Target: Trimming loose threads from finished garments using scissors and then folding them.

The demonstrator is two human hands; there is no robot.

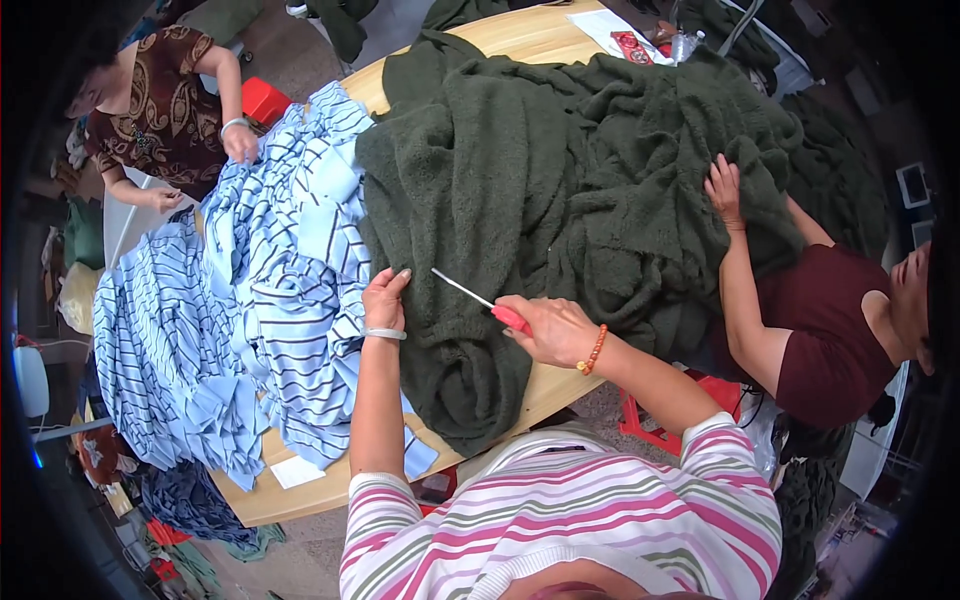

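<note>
My right hand [555,330] is wrapped round the red handle of a slim tool [465,288]. Its thin pale shaft points left and away from me, over the dark green fleecy fabric [470,180]. My left hand [385,308] is at the left edge of that fabric, fingers curled together with the thumb. Whatever lies between those fingertips is too small to make out. The green fabric is heaped in thick folds across the middle of the table. Just left of my left hand, light blue garments with dark stripes [300,290] lie piled up.
The wooden table [540,410] carries both heaps. At right, a co-worker's hand [725,190] rests on the green fabric. Another co-worker's hand [240,142] touches the striped pile at far left. A white paper [297,472] lies near the front edge; a red stool [650,425] stands below.
</note>
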